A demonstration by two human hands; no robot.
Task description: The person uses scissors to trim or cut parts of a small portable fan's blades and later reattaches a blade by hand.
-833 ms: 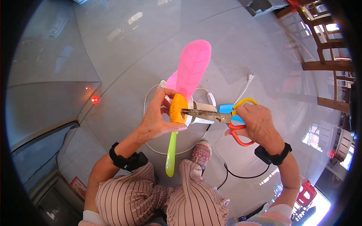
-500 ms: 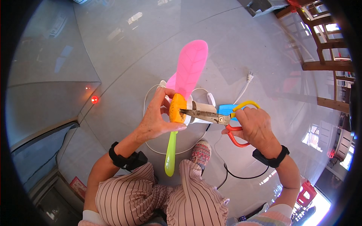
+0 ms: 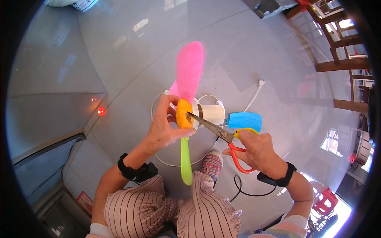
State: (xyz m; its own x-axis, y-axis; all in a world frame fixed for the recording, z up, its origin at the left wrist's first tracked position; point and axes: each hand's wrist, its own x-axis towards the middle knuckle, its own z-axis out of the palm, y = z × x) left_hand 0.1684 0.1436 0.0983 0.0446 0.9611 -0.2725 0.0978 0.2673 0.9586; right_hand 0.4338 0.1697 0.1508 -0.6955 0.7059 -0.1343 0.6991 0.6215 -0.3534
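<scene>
My left hand [image 3: 159, 123] grips the yellow hub of a small fan [image 3: 183, 115]. A pink blade [image 3: 189, 71] points up from the hub and a green blade [image 3: 185, 162] points down; more pink shows behind my fingers. Behind the hub sits the fan's white and beige motor body [image 3: 212, 113]. Closed round the handles, my right hand [image 3: 260, 152] holds scissors [image 3: 222, 133] with one yellow and one red handle loop. Their blades lie together, with the tip at the dark, worn spot on the hub.
A blue curved piece [image 3: 245, 121] lies on the floor right of the fan. A white cord with a plug [image 3: 260, 83] runs beyond it, and a black cable [image 3: 254, 193] loops near my foot [image 3: 212, 164]. Wooden framework [image 3: 341, 65] stands at the far right.
The fan has turned slightly and shifted left in my left hand. My right hand has moved down and left, so the scissors now slant up toward the hub. More of the blue piece shows.
</scene>
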